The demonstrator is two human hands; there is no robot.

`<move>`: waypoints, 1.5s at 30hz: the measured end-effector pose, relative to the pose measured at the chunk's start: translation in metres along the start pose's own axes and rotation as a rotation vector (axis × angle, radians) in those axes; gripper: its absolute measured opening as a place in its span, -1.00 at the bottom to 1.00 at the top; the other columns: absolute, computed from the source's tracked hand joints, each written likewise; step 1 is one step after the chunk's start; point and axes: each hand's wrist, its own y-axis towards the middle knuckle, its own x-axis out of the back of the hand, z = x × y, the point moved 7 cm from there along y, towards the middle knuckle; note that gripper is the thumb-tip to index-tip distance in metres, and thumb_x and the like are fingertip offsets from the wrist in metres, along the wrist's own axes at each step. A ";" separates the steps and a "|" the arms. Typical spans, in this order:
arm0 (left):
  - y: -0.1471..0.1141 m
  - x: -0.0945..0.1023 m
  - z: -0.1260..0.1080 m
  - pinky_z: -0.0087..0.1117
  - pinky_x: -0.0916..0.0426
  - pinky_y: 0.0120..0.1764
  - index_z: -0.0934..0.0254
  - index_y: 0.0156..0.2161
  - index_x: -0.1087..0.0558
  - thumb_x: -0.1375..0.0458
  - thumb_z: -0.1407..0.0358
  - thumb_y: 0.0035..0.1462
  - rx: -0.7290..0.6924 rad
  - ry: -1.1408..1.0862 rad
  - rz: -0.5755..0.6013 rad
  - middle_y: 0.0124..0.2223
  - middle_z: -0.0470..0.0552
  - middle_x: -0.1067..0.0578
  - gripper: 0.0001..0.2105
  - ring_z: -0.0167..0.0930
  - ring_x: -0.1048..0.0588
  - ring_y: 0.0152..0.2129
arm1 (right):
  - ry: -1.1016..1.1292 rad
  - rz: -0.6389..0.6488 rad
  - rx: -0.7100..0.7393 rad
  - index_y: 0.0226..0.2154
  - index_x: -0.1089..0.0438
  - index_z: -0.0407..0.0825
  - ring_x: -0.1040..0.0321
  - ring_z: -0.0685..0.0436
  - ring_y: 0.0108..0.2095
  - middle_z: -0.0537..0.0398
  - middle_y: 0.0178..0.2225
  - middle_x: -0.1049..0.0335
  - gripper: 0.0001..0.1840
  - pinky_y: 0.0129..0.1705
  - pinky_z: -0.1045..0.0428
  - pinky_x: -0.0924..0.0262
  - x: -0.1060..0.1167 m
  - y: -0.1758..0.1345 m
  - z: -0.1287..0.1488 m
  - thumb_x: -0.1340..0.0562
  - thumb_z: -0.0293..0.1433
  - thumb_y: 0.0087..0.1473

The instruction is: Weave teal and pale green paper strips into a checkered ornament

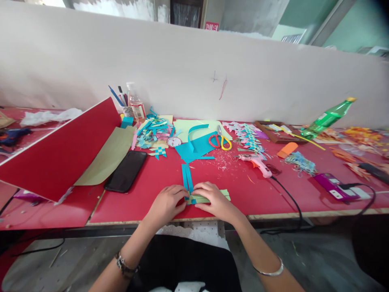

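Observation:
Blue paper strips (187,178) stand upright in my view, crossing pale green paper strips (225,194) that run off to the right, at the front of the red table. My left hand (170,201) is closed at the left end of the crossing, thumb and fingers pinching the strips there. From the right, my right hand (214,199) has its thumb and fingers curled on the green strips beside the blue ones. My fingers partly hide the crossing. Just beyond lie a blue paper sheet (194,149) and scissors (223,142) with red and yellow handles.
A black phone (126,171) and a leaning red board (67,150) are at left. Paper scraps (154,132) lie near a clear bottle (138,107). At right are a pink glue gun (257,163) with a cord, a purple power strip (334,186) and a green bottle (328,119).

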 end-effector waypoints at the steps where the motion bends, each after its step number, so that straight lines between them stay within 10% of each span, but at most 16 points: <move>1: 0.000 0.000 0.000 -0.36 -0.26 -0.17 0.22 -0.23 -0.36 -0.04 0.38 0.03 0.002 0.000 0.002 -0.19 -0.02 -0.42 -0.83 -0.39 -0.36 -0.22 | 0.008 -0.003 0.003 -0.19 -0.30 0.04 -0.16 -0.12 -0.13 0.04 -0.17 -0.27 -0.74 -0.10 -0.07 -0.10 0.000 0.001 0.000 -0.16 -0.32 -0.01; 45: 0.003 -0.001 0.000 -0.36 -0.26 -0.20 0.22 -0.28 -0.36 -0.05 0.32 0.05 0.044 0.000 -0.025 -0.22 -0.04 -0.41 -0.89 -0.39 -0.35 -0.24 | -0.014 -0.044 0.039 -0.28 -0.32 0.02 -0.15 -0.09 -0.17 0.07 -0.19 -0.28 -0.79 -0.14 -0.02 -0.12 0.000 0.005 0.000 -0.22 -0.33 -0.07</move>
